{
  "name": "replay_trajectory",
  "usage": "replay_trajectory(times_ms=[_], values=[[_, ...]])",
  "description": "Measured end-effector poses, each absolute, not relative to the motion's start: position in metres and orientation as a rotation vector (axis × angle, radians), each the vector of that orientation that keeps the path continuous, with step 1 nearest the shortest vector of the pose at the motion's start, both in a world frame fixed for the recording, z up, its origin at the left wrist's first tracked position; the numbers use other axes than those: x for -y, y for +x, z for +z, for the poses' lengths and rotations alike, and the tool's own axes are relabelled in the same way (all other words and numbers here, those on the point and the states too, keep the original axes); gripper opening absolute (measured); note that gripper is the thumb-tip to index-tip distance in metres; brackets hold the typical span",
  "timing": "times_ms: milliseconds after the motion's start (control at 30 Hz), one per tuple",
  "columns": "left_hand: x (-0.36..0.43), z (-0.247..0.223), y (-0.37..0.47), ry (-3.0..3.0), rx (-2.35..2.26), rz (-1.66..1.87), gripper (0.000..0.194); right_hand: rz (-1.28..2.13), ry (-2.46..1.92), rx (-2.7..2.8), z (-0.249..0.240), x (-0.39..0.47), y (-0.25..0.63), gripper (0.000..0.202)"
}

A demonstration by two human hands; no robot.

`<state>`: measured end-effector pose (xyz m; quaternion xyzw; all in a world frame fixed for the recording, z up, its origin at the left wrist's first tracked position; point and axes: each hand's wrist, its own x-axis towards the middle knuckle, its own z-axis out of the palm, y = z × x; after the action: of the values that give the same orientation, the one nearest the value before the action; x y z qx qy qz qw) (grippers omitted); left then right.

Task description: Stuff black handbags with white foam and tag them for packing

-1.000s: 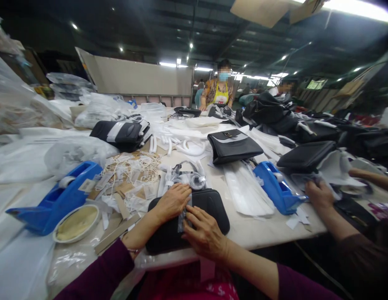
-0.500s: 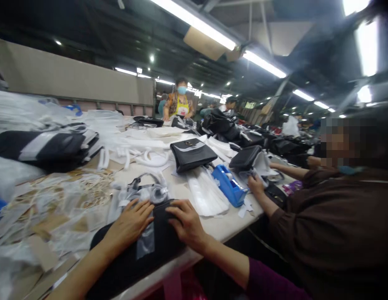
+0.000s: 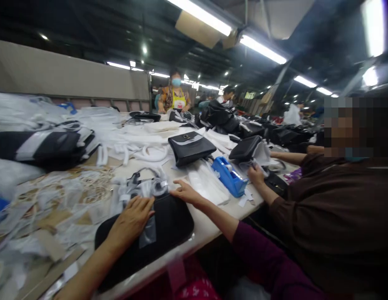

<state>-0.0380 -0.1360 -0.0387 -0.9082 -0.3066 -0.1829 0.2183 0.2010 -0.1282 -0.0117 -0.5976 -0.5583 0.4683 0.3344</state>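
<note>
A black handbag (image 3: 172, 227) lies flat at the table's front edge, its handles and hardware (image 3: 156, 187) wrapped in clear plastic at the far side. My left hand (image 3: 134, 218) rests on the bag with its fingers laid flat, beside a clear plastic strip (image 3: 147, 234) that runs down the bag's face. At the bag's far right corner is my right hand (image 3: 187, 193), fingers stretched toward the wrapped handles and nothing visible in them. Whether its fingertips touch the bag or the wrapping, I cannot tell.
A blue tape dispenser (image 3: 230, 177) stands to the right, beside white sheets (image 3: 203, 183) and a black bag (image 3: 191, 148). Plastic scraps and bands (image 3: 75, 196) cover the left side. A co-worker in a brown top (image 3: 331, 216) handles another bag at right.
My right hand has lifted off the bag's face and shifted toward its far right corner, uncovering the bag's right part. My left hand stays on the bag. The camera view has shifted slightly.
</note>
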Motion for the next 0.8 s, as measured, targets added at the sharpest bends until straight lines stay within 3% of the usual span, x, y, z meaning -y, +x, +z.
replay_trajectory(times_ms=[167, 533, 800], values=[[0.143, -0.035, -0.037, -2.671, 0.925, -0.540, 0.036, 1.334, -1.509, 1.454, -0.017, 0.131, 0.201, 0.064], [0.147, -0.039, -0.037, -2.710, 0.949, -0.588, 0.031, 1.147, -1.463, 1.676, -0.016, 0.117, 0.204, 0.073], [0.127, -0.074, -0.049, -2.485, 0.660, -0.729, 0.046, 1.164, -1.530, 1.853, -0.007, 0.113, 0.210, 0.100]])
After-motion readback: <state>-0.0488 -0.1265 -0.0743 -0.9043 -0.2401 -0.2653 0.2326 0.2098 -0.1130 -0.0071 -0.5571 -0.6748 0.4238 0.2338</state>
